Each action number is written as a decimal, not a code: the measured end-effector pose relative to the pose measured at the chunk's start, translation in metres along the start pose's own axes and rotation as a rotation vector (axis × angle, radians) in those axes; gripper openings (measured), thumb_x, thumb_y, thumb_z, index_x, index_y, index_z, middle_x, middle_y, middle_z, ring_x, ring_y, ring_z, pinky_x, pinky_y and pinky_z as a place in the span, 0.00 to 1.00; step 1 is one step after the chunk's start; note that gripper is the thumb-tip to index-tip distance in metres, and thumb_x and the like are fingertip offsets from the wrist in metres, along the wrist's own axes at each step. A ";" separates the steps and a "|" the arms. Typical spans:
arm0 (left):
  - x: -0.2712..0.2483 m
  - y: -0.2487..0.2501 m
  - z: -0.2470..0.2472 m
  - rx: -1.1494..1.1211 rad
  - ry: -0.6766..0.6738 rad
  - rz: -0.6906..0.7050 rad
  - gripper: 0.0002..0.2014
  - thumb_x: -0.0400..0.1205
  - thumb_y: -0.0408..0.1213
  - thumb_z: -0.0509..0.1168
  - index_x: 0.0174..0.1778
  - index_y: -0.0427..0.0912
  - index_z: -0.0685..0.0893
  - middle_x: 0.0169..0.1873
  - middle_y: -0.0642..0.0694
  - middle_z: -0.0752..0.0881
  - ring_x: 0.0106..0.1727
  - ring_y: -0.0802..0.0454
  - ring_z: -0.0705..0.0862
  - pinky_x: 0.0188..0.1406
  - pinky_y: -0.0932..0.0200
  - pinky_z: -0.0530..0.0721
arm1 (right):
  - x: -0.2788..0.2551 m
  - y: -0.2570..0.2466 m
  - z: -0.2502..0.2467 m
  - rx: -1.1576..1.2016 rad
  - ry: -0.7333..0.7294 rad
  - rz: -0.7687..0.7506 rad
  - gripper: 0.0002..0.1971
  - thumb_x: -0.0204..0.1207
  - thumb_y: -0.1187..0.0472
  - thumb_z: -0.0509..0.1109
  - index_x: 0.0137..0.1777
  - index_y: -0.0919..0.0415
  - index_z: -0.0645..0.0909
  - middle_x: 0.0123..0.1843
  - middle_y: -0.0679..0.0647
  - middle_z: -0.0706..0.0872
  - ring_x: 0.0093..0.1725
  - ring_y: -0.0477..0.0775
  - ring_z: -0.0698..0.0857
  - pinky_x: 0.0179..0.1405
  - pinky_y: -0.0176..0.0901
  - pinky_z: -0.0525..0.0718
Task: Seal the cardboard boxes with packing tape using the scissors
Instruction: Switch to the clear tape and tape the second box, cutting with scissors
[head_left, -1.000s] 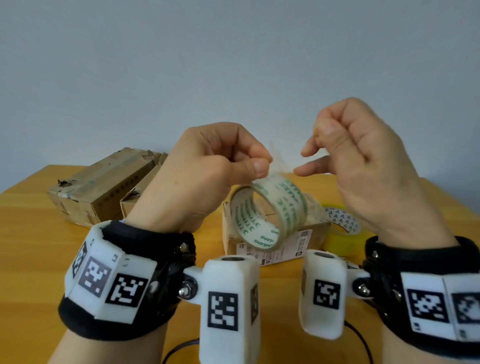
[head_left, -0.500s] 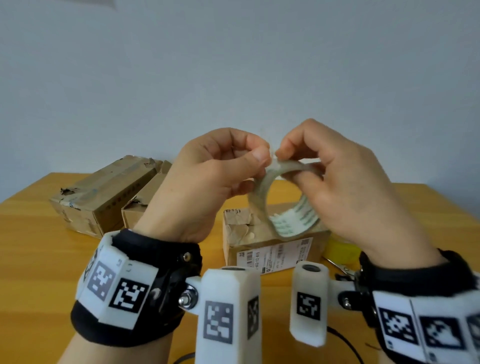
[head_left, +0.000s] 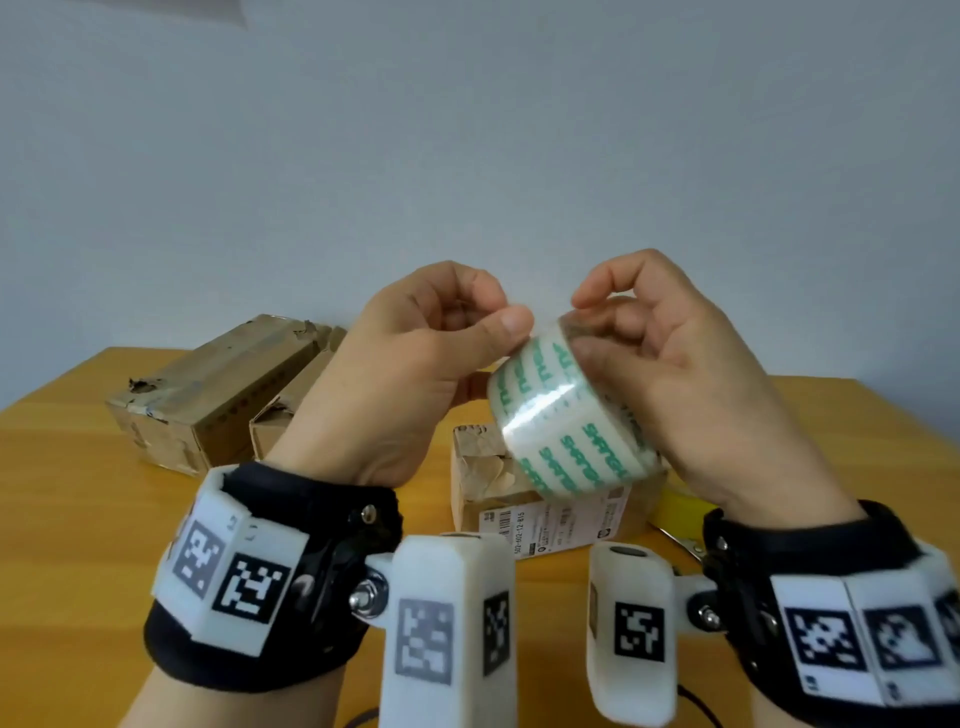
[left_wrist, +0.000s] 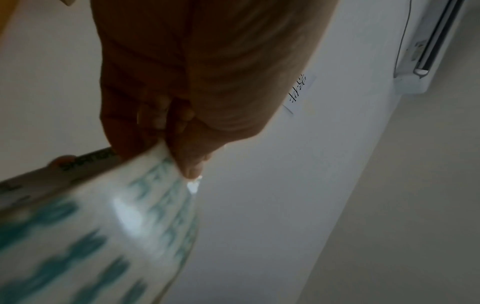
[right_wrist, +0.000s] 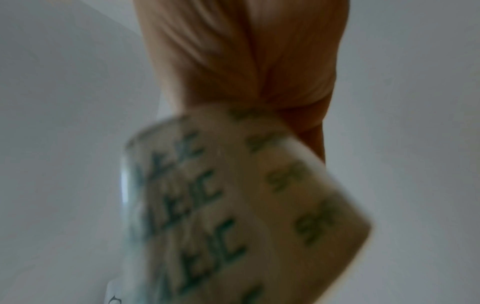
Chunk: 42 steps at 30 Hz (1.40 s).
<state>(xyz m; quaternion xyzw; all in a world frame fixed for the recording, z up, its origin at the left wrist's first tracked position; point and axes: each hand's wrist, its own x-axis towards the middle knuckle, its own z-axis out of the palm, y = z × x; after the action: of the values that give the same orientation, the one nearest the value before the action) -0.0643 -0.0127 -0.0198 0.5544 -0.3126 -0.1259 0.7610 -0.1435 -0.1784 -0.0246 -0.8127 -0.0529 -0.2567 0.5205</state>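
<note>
Raised above the bench (head_left: 78, 499), the tape roll (head_left: 566, 431) sits between both hands, the right hand (head_left: 675, 384) curling its fingers (head_left: 597, 358) around its right side, the left hand (head_left: 410, 374) pinching its top-left rim, over a labelled cardboard box (head_left: 519, 499).

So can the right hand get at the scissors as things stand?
Probably not right away. The right hand grips the tape roll along with the left hand. The scissors lie on the table just under the right wrist, so it would have to let go first.
</note>
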 end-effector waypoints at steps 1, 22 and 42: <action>0.002 -0.001 -0.001 -0.012 0.050 0.006 0.06 0.75 0.31 0.71 0.42 0.39 0.81 0.33 0.44 0.82 0.32 0.52 0.84 0.30 0.60 0.84 | 0.000 -0.001 -0.001 -0.015 0.040 -0.022 0.06 0.82 0.62 0.71 0.54 0.50 0.81 0.51 0.53 0.90 0.51 0.49 0.90 0.48 0.44 0.87; 0.002 0.004 -0.014 0.093 0.167 0.074 0.10 0.79 0.30 0.72 0.38 0.42 0.76 0.30 0.50 0.87 0.39 0.57 0.88 0.26 0.62 0.77 | -0.007 -0.008 -0.016 -0.068 -0.050 -0.175 0.10 0.78 0.57 0.64 0.43 0.65 0.78 0.37 0.49 0.86 0.40 0.48 0.85 0.36 0.47 0.79; -0.001 0.003 -0.021 0.416 0.196 0.098 0.01 0.81 0.32 0.72 0.46 0.38 0.87 0.30 0.42 0.89 0.31 0.53 0.87 0.25 0.62 0.79 | -0.018 -0.033 -0.009 -0.410 -0.070 -0.027 0.24 0.64 0.27 0.75 0.49 0.43 0.81 0.44 0.38 0.90 0.40 0.41 0.89 0.29 0.40 0.87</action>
<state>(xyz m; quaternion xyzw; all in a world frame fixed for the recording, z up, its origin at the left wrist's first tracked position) -0.0530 0.0048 -0.0208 0.6930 -0.2828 0.0328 0.6624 -0.1738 -0.1682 -0.0027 -0.9092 -0.0285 -0.2405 0.3388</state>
